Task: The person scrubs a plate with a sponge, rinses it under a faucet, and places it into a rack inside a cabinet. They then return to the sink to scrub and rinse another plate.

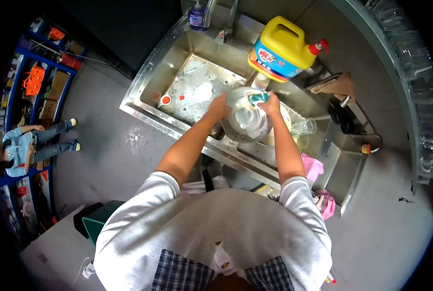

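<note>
The bowl (245, 130) is held over the sink (148, 114), presumably so that drips are caught. Its left side is gripped by the left hand (218, 107), apparently as a steadying hold. A green sponge (258, 98) is pinched in the right hand (273, 105) at the opposite rim, where the suds inside can be reached. Clear glasses (302, 127) are set in the right-hand basin, beside the bowl (their contents cannot be told). Beyond, a yellow jug (279, 48) is stood with its red pump uppermost, likely for easy dispensing.
</note>
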A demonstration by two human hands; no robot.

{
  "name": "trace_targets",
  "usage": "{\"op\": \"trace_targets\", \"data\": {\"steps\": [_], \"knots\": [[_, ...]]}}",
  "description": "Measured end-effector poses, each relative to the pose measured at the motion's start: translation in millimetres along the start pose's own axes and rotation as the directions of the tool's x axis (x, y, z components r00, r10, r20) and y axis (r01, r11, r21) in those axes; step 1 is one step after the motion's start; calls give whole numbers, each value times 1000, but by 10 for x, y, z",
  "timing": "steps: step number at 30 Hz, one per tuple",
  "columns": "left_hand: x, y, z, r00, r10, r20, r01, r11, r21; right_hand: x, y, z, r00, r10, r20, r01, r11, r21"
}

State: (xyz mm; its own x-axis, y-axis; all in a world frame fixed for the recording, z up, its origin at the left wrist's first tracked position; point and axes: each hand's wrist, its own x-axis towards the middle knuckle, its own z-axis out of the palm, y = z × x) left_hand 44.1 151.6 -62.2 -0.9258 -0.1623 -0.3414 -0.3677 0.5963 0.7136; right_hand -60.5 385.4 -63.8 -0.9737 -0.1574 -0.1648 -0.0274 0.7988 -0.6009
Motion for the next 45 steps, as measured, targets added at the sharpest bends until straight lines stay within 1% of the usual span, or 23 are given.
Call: {"op": "trace_targets", "data": {"steps": [2, 4, 6, 7, 9, 12, 15, 16, 18, 21, 22, 25, 26, 29, 32, 33, 35, 37, 39, 41, 43, 44, 45], "knots": [[-129, 24, -50, 993, -19, -113, 6, 993, -115, -156, 56, 82, 984, 156, -84, -153, 987, 37], [-298, -87, 87, 994, -63, -90, 49, 988, -150, -375, -23, 103, 951, 276, -142, -268, 961, 72], [-390, -111, 130, 987, -128, -95, 112, 981, -158, -590, -113, 63, 942, 312, -125, -312, 950, 21], [-387, -124, 122, 990, -82, -114, 66, 988, -137, -686, -116, 59, 941, 320, -113, -322, 947, 2], [-349, -134, 122, 991, 18, -136, -30, 995, -93, -778, -87, 1, 960, 260, -103, -262, 965, -3], [-134, -158, 87, 990, 143, -3, -142, 985, -98, -678, 50, -126, 982, 187, -2, -187, 981, -59], [166, -256, 234, 914, 403, -43, -404, 914, -23, -355, 79, -187, 993, 45, 105, -40, 998, -52], [200, -189, 179, 913, 407, -38, -408, 912, -36, -145, 292, -5, 993, 69, 94, -70, 998, 6], [90, -27, 53, 917, 398, -20, -398, 914, -75, -62, 453, 130, 980, 170, 105, -182, 977, 108], [-270, -66, 155, 989, 6, -147, -42, 968, -248, -340, 228, 134, 923, 385, -2, -378, 907, 184], [-388, -39, 185, 986, -49, -157, 6, 965, -262, -487, 211, 149, 935, 342, -91, -318, 926, 203], [-272, -168, 220, 968, 123, -218, -170, 962, -214, -743, 172, 45, 966, 248, -72, -242, 967, 86], [-163, -166, 189, 996, 53, -75, -65, 985, -162, -793, 165, -87, 959, 275, 72, -282, 952, 115], [105, -135, 121, 972, 223, 69, -213, 968, -129, -674, 115, -233, 981, 185, 52, -179, 979, -101], [353, -125, 117, 918, 375, 130, -367, 927, -82, -361, -116, -257, 979, 204, 16, -199, 968, -150], [351, -56, 86, 938, 320, 129, -310, 946, -93, -311, -230, -239, 979, 205, 4, -201, 964, -176], [197, 83, -3, 974, 184, 135, -169, 979, -118, -437, -632, -271, 972, 93, -218, -164, 927, -337], [102, -48, 114, 972, 228, 52, -211, 950, -229, -561, -814, -224, 933, -153, -327, -22, 881, -474], [47, -152, 209, 973, 230, 12, -218, 936, -277, -530, -543, 75, 904, -356, -236, 186, 825, -534], [93, -179, 242, 980, 197, 4, -188, 942, -277, -591, -614, 145, 895, -320, -311, 176, 893, -414], [341, -431, 424, 950, 312, -33, -309, 912, -270, -576, -807, 204, 881, -248, -402, 155, 956, -248], [420, -531, 483, 930, 366, -45, -364, 893, -264, -531, -829, 309, 856, -260, -446, 210, 965, -159], [444, -550, 490, 934, 358, -17, -344, 882, -323, -554, -960, 361, 865, -207, -456, 223, 975, -20]]}}
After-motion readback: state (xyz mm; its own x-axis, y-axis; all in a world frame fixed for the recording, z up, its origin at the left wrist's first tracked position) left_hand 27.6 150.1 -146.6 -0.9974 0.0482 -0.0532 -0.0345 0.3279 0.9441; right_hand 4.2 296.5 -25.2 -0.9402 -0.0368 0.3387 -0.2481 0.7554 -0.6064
